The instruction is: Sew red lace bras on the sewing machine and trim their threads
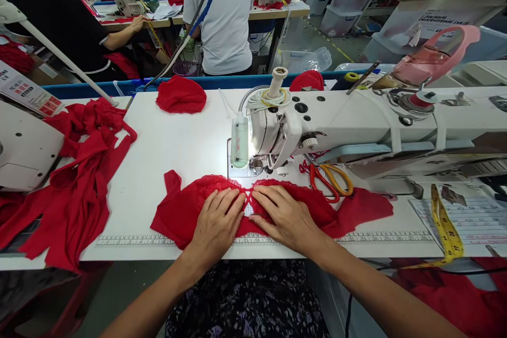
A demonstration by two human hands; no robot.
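Note:
A red lace bra piece [178, 214] lies flat on the white sewing table [178, 137], just in front of the sewing machine's needle area [257, 166]. My left hand [217, 222] rests palm down on its left cup, fingers stretched out toward the centre. My right hand [283, 216] lies flat on the right cup, fingers pointing left. The fingertips of both hands nearly meet at the crossed straps in the middle.
The white sewing machine [356, 121] spans the right side. Scissors with orange and red handles [330, 179] lie under its arm. A pile of red fabric [75, 169] is at left, a red cup [181, 95] behind. A yellow tape measure [446, 227] hangs right. Other people work at the tables behind.

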